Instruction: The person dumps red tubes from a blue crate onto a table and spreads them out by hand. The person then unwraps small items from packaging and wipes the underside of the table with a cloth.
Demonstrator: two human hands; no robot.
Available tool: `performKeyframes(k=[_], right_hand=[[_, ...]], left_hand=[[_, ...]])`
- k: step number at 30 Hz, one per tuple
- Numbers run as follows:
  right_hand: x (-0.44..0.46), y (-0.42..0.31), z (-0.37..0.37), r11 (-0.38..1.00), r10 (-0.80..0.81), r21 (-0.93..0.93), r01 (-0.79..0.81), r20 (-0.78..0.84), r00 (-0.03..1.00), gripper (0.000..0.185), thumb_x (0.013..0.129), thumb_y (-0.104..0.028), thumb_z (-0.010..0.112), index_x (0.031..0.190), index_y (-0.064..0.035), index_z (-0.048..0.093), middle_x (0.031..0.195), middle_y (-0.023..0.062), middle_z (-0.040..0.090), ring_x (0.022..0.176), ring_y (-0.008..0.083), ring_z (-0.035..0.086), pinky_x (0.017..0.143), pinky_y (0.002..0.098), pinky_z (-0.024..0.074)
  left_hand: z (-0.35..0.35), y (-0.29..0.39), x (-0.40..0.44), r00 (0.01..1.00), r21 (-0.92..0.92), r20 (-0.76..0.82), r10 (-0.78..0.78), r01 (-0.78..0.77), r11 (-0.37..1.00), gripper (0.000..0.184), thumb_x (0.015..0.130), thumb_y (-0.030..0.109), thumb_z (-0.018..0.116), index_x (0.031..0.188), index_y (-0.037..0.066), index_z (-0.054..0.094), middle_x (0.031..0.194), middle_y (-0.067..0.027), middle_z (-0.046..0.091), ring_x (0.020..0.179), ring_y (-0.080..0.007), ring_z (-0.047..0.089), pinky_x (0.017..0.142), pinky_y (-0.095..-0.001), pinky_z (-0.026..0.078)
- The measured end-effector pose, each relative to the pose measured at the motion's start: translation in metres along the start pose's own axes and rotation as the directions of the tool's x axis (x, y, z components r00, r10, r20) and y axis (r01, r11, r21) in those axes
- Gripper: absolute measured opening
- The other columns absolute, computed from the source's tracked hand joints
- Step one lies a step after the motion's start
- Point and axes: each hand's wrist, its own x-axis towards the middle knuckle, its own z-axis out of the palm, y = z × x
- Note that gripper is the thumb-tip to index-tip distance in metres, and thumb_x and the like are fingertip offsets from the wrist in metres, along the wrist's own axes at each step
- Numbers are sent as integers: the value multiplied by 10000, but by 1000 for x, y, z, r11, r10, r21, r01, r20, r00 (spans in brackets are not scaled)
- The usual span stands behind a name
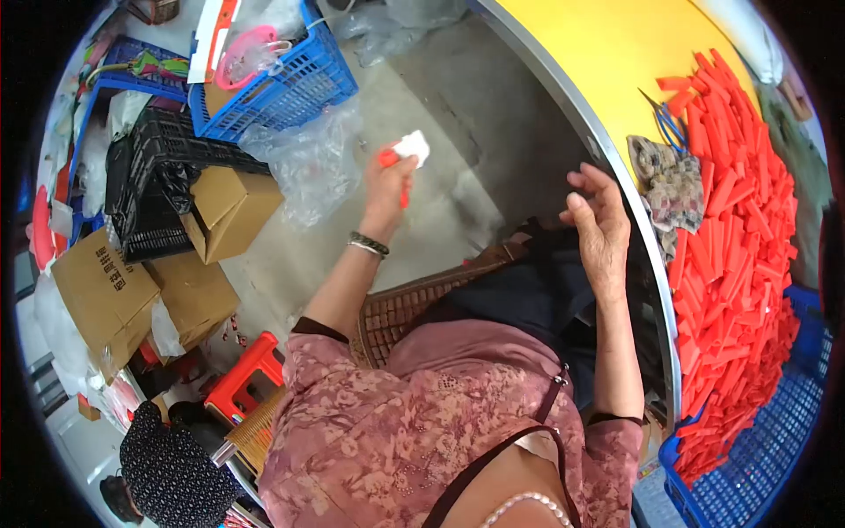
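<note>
1. Head view: above centre, a red piece (406, 192) and a white wad (415, 148) are gripped in the left hand (384, 187), whose fingers hide their full shapes.
2. Right of centre, the right hand (602, 231) has loosely parted fingers, near the yellow table (607, 53).
3. At right, heaped red strips (731, 220) hide one another.
4. Lower left, another person (176, 466) is partly cut off.

Strips (735, 229) on table (616, 53), cloth (671, 180) alongside (left)

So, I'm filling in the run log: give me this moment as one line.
left hand: holds red piece, white wad | right hand: open, beside table | red pile: on table, by cloth
</note>
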Motion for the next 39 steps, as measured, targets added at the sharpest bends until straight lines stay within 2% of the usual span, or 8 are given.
performKeyframes(k=[7, 10, 13, 17, 20, 28, 33, 39], right_hand=[[-5, 2, 14, 999, 41, 29, -44, 82, 996, 327, 894, -118, 607, 1195, -11, 536, 1019, 89, 643, 712, 103, 576, 667, 253, 501], [-6, 1, 19, 998, 51, 18, -53, 113, 992, 279, 893, -118, 613, 1148, -12, 572, 965, 80, 660, 721, 99, 586, 658, 249, 502], [-9, -3, 22, 997, 72, 21, -75, 135, 988, 250, 893, -116, 613, 1117, -6, 591, 942, 82, 667, 731, 97, 591, 659, 246, 499], [-11, 1, 26, 996, 85, 7, -87, 145, 986, 228, 892, -114, 615, 1091, -3, 606, 923, 80, 672, 731, 91, 591, 660, 243, 494], [-12, 7, 32, 995, 99, 15, -103, 168, 981, 220, 890, -105, 616, 1085, -3, 610, 924, 78, 674, 720, 84, 585, 657, 237, 491], [-15, 3, 47, 995, 87, 32, -97, 225, 970, 182, 882, -53, 617, 1056, -2, 612, 828, 20, 640, 684, 53, 550, 617, 208, 468], [-22, 5, 40, 992, 109, 44, -120, 203, 973, 179, 885, -55, 612, 1054, 3, 610, 796, 8, 628, 661, 55, 531, 596, 208, 453], [-28, 7, 36, 996, 84, 11, -87, 168, 982, 225, 856, -66, 632, 1073, -10, 607, 867, 100, 673, 770, 122, 624, 694, 265, 503]], left_hand=[[-133, -8, 77, 927, 270, -374, 27, 80, 960, 415, 760, 103, 686, 1160, 54, 585, 676, 2, 577, 466, -104, 477, 408, -257, 372], [-211, -35, 139, 862, 680, -382, 335, 16, 733, 494, 763, 119, 693, 1234, 84, 548, 688, -12, 604, 464, -134, 493, 408, -278, 392], [-226, -14, 138, 810, 739, -446, 379, 95, 667, 581, 773, 114, 685, 1316, 103, 478, 686, -25, 623, 479, -157, 520, 414, -282, 409], [-248, -5, 137, 825, 369, -529, 198, 14, 929, 599, 779, 64, 663, 1332, 70, 433, 608, -35, 556, 429, -140, 478, 373, -264, 358], [-227, 8, 115, 869, 181, -492, 54, 41, 983, 533, 758, 19, 660, 1255, 51, 469, 563, -25, 495, 397, -124, 429, 356, -259, 325], [-112, 35, 67, 977, 31, 12, 211, -211, 977, 587, 655, -107, 591, 1204, 38, 442, 763, -11, 491, 553, -104, 472, 495, -237, 413], [-53, 59, 31, 917, -255, 311, 249, -172, 952, 453, 771, 57, 535, 1210, 38, 422, 788, -57, 504, 518, -135, 443, 482, -252, 390], [10, 75, 3, 775, -571, 595, 212, 222, 790, 426, 954, 350, 461, 1224, 22, 431, 894, -104, 509, 539, -143, 412, 487, -270, 359]])
